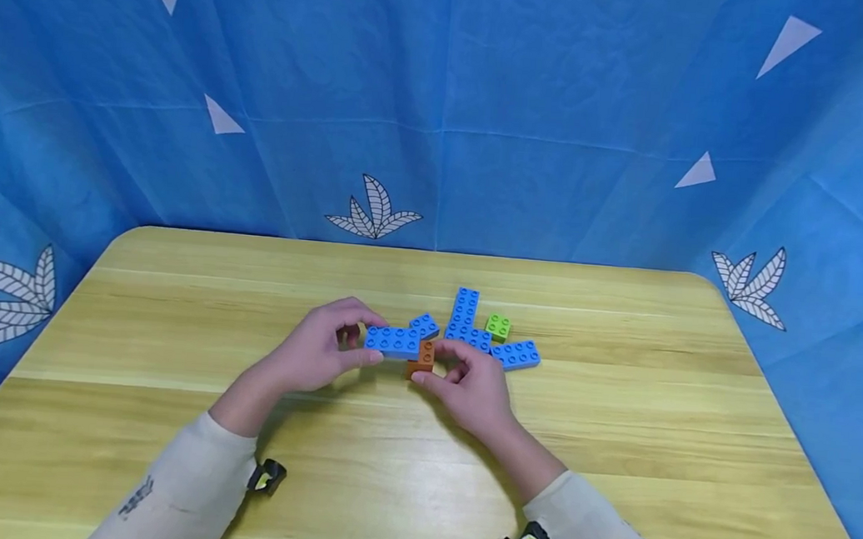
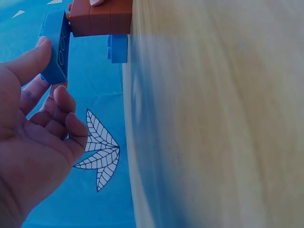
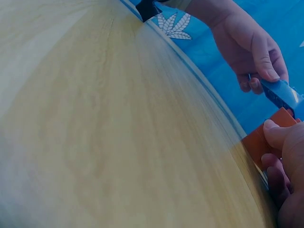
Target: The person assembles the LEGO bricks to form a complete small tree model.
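Note:
My left hand (image 1: 328,344) pinches a long blue building brick (image 1: 392,343) by its left end, thumb in front and fingers behind. The brick's right end lies over a stack of brown-orange bricks (image 1: 426,355), at its upper left edge. Whether the two are pressed together I cannot tell. With thumb and fingers my right hand (image 1: 472,387) holds that brown stack on the table. In the left wrist view the brown stack (image 2: 100,19) shows several layers, and the blue brick (image 2: 59,47) touches its studded side. The right wrist view shows the thumb on the brown stack (image 3: 268,137).
Behind the hands lie a small blue brick (image 1: 424,326), blue bricks in an L shape (image 1: 464,312), a green brick (image 1: 498,327) and another blue brick (image 1: 517,355). The wooden table (image 1: 173,310) ends at a blue curtain (image 1: 444,95).

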Demonstrator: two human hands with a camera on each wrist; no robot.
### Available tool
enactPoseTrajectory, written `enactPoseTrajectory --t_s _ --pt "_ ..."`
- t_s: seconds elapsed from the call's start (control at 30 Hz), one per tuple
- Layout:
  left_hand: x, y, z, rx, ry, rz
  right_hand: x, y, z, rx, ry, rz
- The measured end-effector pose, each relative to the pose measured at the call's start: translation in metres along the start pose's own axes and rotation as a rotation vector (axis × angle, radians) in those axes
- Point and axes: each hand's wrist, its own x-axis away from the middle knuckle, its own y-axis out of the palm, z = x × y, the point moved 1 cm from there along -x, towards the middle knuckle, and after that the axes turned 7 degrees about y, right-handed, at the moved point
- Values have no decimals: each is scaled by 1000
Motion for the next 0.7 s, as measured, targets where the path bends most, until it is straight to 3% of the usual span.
enactPoseTrajectory --t_s 0.3,0.5,0.7 --pt "-2 -1 4 -62 -1 -24 -1 1 4 9 -16 6" --pt "-1 -3 6 -59 0 -37 -1 -1 4 -51 5 14" --pt "0 -4 6 -64 10 -39 -1 -1 4 -116 -39 11"
